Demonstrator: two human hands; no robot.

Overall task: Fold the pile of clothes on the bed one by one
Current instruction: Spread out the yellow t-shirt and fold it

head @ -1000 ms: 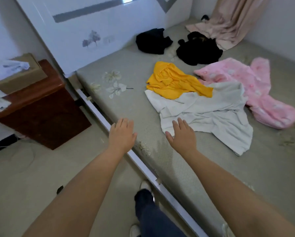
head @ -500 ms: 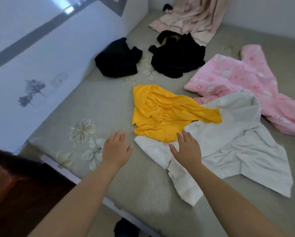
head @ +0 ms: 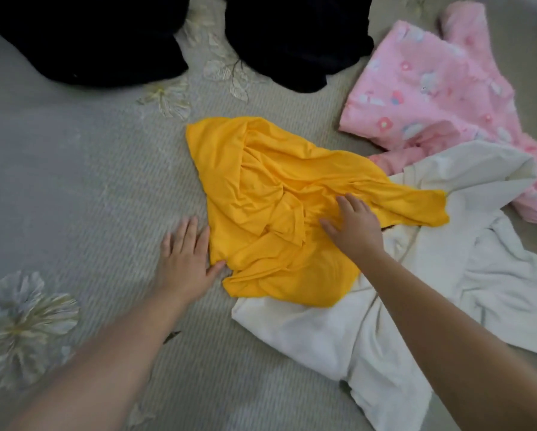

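Hands moved onto yellow garment [head: 279,213].

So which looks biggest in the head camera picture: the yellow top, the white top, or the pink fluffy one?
1. White top: covers the most picture, though the yellow one hides part of it.
2. Yellow top and pink fluffy one: too close to call. The pink one runs off the edge and lies farther away, so it may really be bigger.

Pale flowers are stitched into the grey cover: a large bloom [head: 21,325] at lower left and leafy ones [head: 226,74] near the top.
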